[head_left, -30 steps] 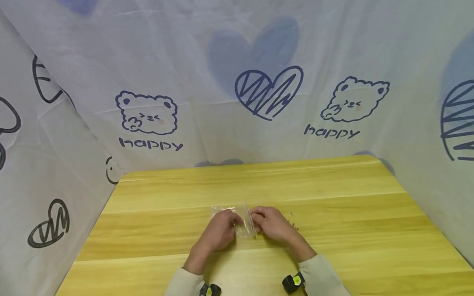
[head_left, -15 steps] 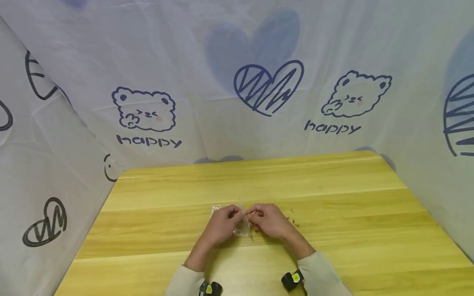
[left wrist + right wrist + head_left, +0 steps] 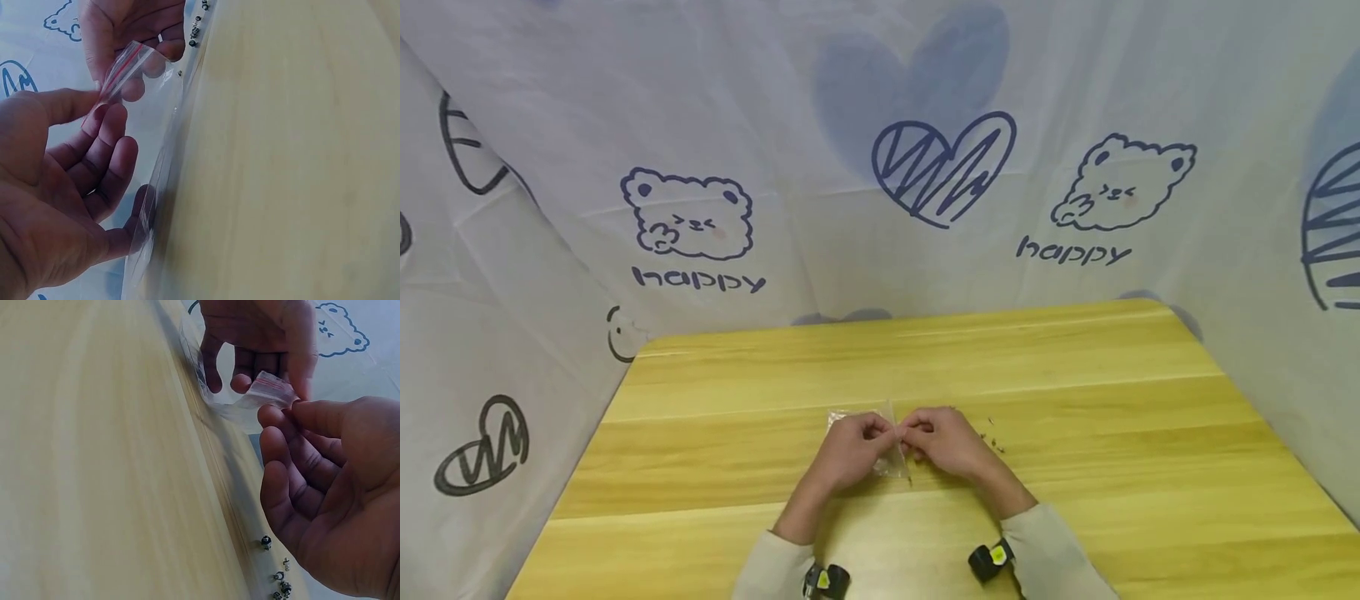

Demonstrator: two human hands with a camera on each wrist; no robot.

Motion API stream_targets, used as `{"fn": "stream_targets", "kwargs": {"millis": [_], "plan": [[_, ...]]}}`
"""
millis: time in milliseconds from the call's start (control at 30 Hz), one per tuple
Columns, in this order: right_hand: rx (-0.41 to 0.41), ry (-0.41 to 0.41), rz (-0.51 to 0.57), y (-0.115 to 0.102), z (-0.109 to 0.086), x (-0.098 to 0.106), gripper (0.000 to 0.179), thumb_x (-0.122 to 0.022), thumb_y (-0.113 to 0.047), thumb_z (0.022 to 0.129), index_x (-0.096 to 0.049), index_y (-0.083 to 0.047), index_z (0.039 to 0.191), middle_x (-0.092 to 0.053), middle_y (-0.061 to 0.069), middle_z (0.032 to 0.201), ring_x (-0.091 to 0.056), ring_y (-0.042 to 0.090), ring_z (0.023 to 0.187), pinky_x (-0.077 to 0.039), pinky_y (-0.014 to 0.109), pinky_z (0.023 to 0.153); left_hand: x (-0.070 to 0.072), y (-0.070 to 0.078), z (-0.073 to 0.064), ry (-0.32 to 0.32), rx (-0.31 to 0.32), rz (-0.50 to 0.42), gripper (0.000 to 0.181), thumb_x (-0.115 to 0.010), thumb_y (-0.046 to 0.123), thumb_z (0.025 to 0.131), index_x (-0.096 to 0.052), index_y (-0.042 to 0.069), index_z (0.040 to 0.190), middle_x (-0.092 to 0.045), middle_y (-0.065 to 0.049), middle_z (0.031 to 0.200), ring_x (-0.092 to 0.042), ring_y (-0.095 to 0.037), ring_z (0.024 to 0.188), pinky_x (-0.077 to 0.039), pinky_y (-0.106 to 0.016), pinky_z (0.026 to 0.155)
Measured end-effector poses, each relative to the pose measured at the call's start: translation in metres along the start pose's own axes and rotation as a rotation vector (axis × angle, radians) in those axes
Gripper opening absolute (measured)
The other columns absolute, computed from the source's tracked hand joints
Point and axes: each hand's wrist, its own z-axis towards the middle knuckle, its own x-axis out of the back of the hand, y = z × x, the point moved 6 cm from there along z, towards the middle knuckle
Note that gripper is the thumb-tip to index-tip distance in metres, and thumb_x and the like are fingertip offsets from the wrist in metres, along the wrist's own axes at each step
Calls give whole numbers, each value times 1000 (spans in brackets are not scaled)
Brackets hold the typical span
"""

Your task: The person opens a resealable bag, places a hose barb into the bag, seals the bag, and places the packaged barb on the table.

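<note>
Clear red-striped bag (image 3: 891, 462), six o'clock in head view, striped edge pinched by left hand (image 3: 847, 452) and right hand (image 3: 952, 446). Small metallic parts (image 3: 993, 441) at three o'clock from bag, on wooden table (image 3: 1075, 367). Printed cloth (image 3: 820, 258) at twelve.

Plain pale-beige sleeves (image 3: 1057, 557) are worn, left and right. By the end of each, a small black device (image 3: 981, 564) is fitted — rounded, and marked with a yellow patch (image 3: 997, 554).

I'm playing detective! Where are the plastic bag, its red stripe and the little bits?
Plastic bag (image 3: 160, 112): left wrist view, its clear side.
Red stripe (image 3: 125, 66): left wrist view, its middle.
Little bits (image 3: 266, 542): right wrist view, topmost one.
</note>
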Motion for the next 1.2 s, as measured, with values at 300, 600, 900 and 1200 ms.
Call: {"fn": "stream_targets", "kwargs": {"millis": [300, 600, 900, 1200], "plan": [[-18, 7, 37, 4, 3, 1, 20, -56, -21, 98, -72, -10, 92, -69, 3, 80, -63, 17, 69, -51, 27, 62, -1, 0, 1, -14, -41, -3, 26, -55, 34, 98, -72, 16, 91, -68, -4, 84, -55, -12, 70, -45, -25, 63], [-48, 33, 26, 3, 3, 3, 34, -56, -39, 97, -72, -14, 81, -67, 2, 71, -61, 17, 65, -47, 27, 61, -1, 8, -1, -7, -122, 64, 19, -55, 26, 98, -74, 19, 97, -72, -1, 95, -57, -10, 76, -47, -25, 70], [-61, 44, -17, -1, 1, 5, 29, -60, -35, 95, -73, -15, 78, -66, 1, 67, -58, 16, 62, -42, 26, 56, -4, 8, -1, -10, -83, 54, 12, -65, 24, 92, -74, 16, 93, -73, 0, 92, -62, -10, 81, -51, -26, 70], [-45, -14, 63, 0, 1, 5, 30, -52, -21, 99, -74, -9, 83, -66, 3, 68, -60, 13, 63, -46, 25, 59, -6, 8, 0, -8, -62, 43, 12, -66, 23, 91, -71, 14, 87, -70, 1, 83, -57, -8, 71, -47, -23, 62]]}}
